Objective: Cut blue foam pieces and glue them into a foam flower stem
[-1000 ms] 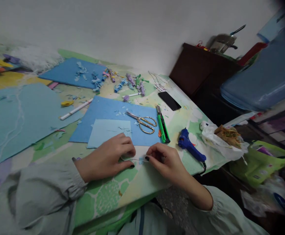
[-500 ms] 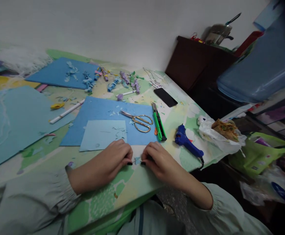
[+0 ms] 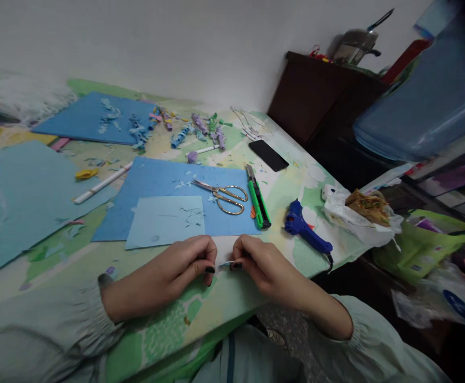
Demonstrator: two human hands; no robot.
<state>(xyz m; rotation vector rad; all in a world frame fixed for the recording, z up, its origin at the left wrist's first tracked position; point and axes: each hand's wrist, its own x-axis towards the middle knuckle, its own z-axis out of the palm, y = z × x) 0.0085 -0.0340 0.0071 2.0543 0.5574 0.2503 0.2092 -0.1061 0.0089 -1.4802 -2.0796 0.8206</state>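
My left hand (image 3: 176, 268) and my right hand (image 3: 261, 263) meet near the front edge of the table (image 3: 224, 298). Between their fingertips they pinch a tiny light-blue paper piece (image 3: 224, 264) on a thin white wire. Both hands have dark-painted nails. Just beyond them lies a light-blue paper sheet (image 3: 164, 221) on top of a darker blue sheet (image 3: 164, 181). Gold-handled scissors (image 3: 222, 195) rest on the darker sheet.
A green utility knife (image 3: 258, 203), a blue glue gun (image 3: 306, 233), a black phone (image 3: 268, 155) and a white pen (image 3: 100, 183) lie around. Rolled paper bits (image 3: 192, 133) sit at the back. Food in a white bag (image 3: 362, 210) rests at the right edge.
My hands have drawn closer together, and the small blue piece has been lifted slightly off the table between the fingertips. The view has shifted a little to the right.
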